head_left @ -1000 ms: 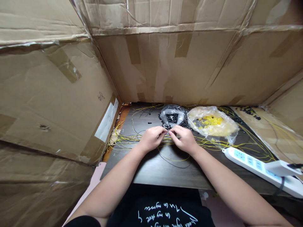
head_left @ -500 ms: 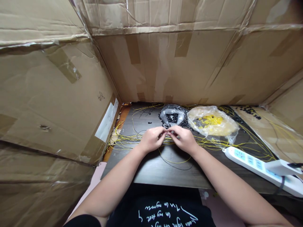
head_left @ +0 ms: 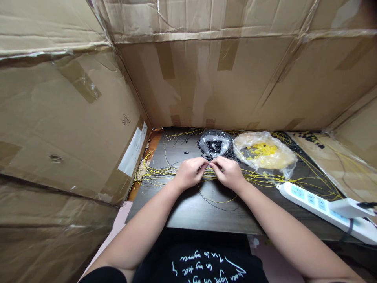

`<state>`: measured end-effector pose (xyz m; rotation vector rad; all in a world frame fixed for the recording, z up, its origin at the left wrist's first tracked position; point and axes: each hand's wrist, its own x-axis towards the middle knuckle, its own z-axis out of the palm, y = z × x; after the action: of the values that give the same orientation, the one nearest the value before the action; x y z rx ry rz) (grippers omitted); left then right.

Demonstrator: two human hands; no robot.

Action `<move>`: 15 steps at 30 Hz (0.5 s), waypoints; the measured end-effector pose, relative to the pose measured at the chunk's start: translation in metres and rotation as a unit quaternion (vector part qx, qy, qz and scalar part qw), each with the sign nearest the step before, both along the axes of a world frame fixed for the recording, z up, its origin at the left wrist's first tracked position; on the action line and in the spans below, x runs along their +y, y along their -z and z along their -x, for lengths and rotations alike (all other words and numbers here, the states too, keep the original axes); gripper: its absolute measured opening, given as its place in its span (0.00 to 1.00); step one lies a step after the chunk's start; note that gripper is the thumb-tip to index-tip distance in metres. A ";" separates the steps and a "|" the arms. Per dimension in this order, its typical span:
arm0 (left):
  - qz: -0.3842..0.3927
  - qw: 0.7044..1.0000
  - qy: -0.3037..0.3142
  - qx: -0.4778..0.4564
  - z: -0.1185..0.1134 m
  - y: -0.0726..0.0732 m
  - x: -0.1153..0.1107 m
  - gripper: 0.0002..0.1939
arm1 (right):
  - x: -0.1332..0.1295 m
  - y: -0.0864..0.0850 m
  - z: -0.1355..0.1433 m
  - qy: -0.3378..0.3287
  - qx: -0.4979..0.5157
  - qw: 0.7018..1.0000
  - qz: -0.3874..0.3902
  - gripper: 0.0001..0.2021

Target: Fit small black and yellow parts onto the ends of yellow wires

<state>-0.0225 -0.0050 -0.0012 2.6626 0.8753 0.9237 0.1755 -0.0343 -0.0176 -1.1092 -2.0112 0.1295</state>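
Observation:
My left hand (head_left: 193, 172) and my right hand (head_left: 228, 171) meet over the table, thumbs and forefingers pinched with the tips together. A thin yellow and black wire (head_left: 219, 202) loops on the table below them, its ends running up under the hands, where the pinched fingers hold it. The tiny part between the fingertips is hidden. Beneath both hands a bundle of yellow and black wires (head_left: 160, 173) lies crosswise. Just beyond the fingertips sits a clear bag of small black sleeves (head_left: 215, 143), with several loose ones around it.
Right of that bag lies an open plastic bag of small yellow parts (head_left: 262, 150). A white power strip (head_left: 312, 202) with a plugged-in adapter (head_left: 350, 208) is at the right. Cardboard walls (head_left: 200, 90) enclose the dark table (head_left: 191, 212). Black pieces (head_left: 312, 138) lie on cardboard, back right.
Both hands stay almost in place; the fingertips have shifted slightly and press together at the same spot. The bags and the wire bundle have not moved.

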 end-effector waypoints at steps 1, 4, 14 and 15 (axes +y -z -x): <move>-0.002 1.000 0.001 0.001 0.000 0.000 0.000 0.10 | 0.000 0.001 0.001 0.000 0.005 1.000 0.003 0.08; -0.010 1.000 0.002 0.007 0.000 0.001 0.000 0.11 | 0.001 0.002 0.002 0.002 0.021 1.000 0.018 0.10; -0.005 0.999 -0.036 -0.001 0.000 0.000 0.001 0.07 | 0.003 -0.002 -0.002 -0.003 0.031 0.999 0.042 0.12; 0.000 0.999 -0.041 -0.007 0.000 -0.001 0.001 0.06 | 0.003 -0.002 -0.002 -0.006 0.023 0.999 0.044 0.13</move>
<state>-0.0222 -0.0041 -0.0007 2.6357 0.9888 0.9590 0.1778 -0.0316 -0.0155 -1.1385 -1.9876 0.2494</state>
